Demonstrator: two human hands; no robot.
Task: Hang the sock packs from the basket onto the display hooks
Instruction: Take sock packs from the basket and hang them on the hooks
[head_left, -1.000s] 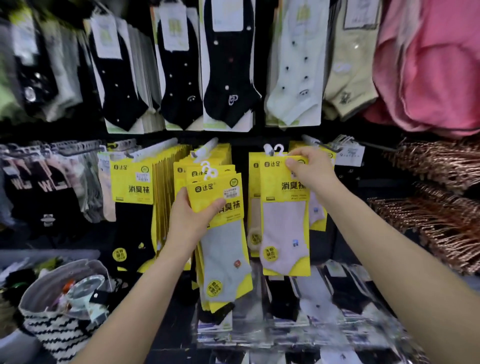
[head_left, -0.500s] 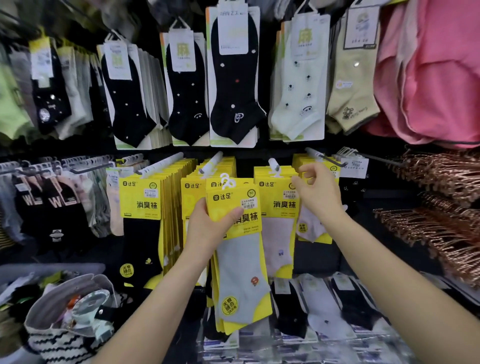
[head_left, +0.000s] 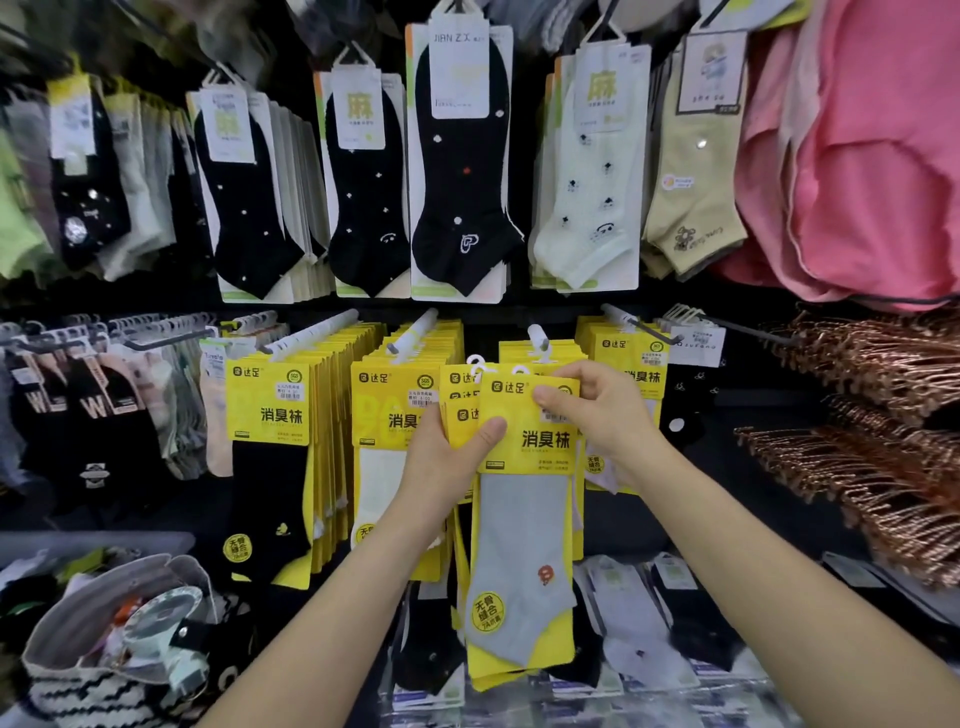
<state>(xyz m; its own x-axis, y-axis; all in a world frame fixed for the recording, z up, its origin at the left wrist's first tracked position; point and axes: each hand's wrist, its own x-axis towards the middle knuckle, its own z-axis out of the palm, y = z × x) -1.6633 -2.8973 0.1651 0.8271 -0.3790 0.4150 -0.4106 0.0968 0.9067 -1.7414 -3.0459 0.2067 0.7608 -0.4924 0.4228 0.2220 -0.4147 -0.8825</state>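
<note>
Yellow card sock packs (head_left: 524, 452), a small fanned stack with a grey sock showing on the front one, are held upright at the centre of the frame, before the middle row of the display. The left hand (head_left: 441, 467) grips the stack by its left edge, with the thumb laid across the front card. The right hand (head_left: 597, 415) pinches the upper right corner of the front pack, thumb on the face and fingers curled over the top edge. The white loops at the top of the stack lie just below and to the left of the tip of a white display hook (head_left: 537, 338), apart from it. Hanging packs (head_left: 272, 415) of the same yellow card fill the neighbouring hooks to the left of centre and behind the hands. Black socks (head_left: 462, 171) on pale cards hang in the row above. Pink cloth (head_left: 872, 156) occupies the upper right of the frame, and copper hangers (head_left: 872, 447) are bundled at the right edge. A striped basket (head_left: 78, 691) with a grey lining sits in the lower left corner, holding mixed small goods that are too blurred to identify.
</note>
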